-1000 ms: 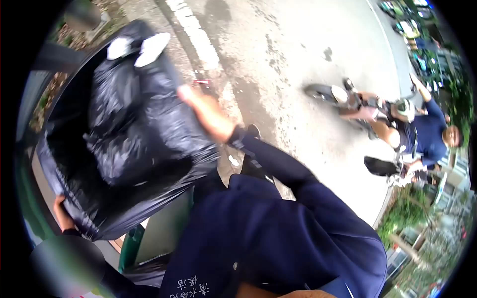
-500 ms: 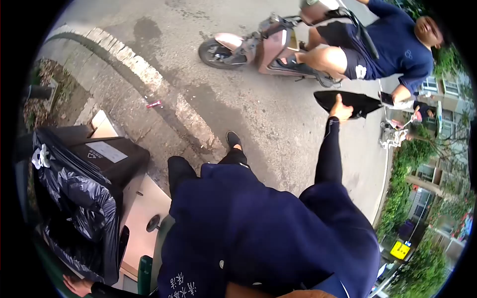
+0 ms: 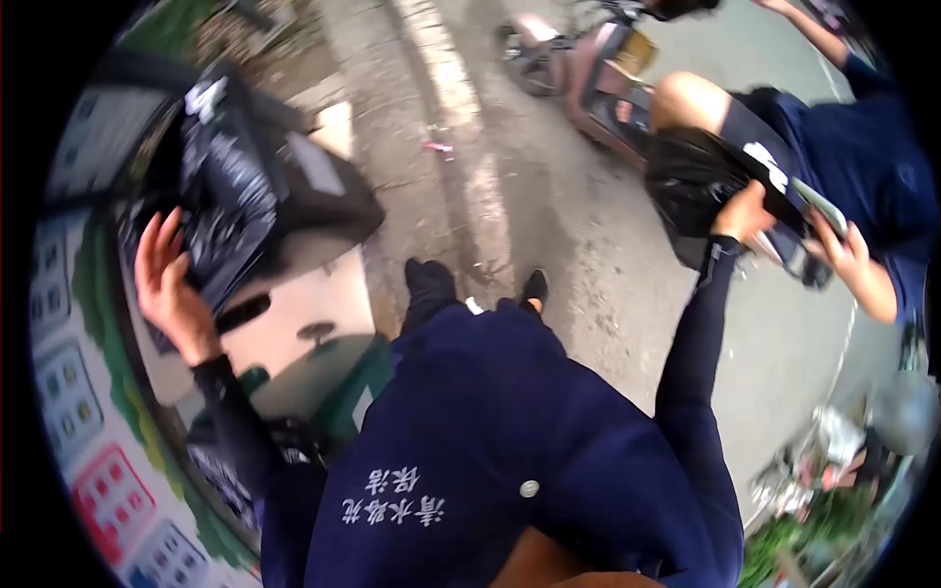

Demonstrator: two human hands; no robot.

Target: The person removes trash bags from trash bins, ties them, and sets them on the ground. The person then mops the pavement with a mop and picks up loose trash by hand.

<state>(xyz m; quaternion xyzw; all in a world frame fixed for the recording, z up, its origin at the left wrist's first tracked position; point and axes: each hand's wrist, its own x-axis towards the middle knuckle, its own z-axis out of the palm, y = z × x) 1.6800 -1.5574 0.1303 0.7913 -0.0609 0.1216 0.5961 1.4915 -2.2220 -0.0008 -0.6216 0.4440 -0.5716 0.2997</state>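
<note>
My right hand (image 3: pixel 745 214), reaching out to the right, is closed on the edge of a black plastic bag (image 3: pixel 694 181), which hangs in front of a person on a scooter. Just beyond my fingers, that person's hand (image 3: pixel 845 257) holds a phone (image 3: pixel 819 206). On the left, my left hand (image 3: pixel 176 294) is raised with its fingers stretched apart and nothing in them. It is nearest a bin lined with a shiny black bag (image 3: pixel 230 196); whether it touches the liner I cannot tell.
The pinkish scooter (image 3: pixel 598 78) stands on the road at the upper right. A green bin (image 3: pixel 358 367) is beside me on the left, near a wall with printed panels (image 3: pixel 113 490). A kerb (image 3: pixel 461 108) runs ahead, with a small red wrapper (image 3: pixel 438 147) near it.
My left hand has come up from the lower left to the lined bin. My view has turned, and my right hand with the black bag is now closer to the seated person.
</note>
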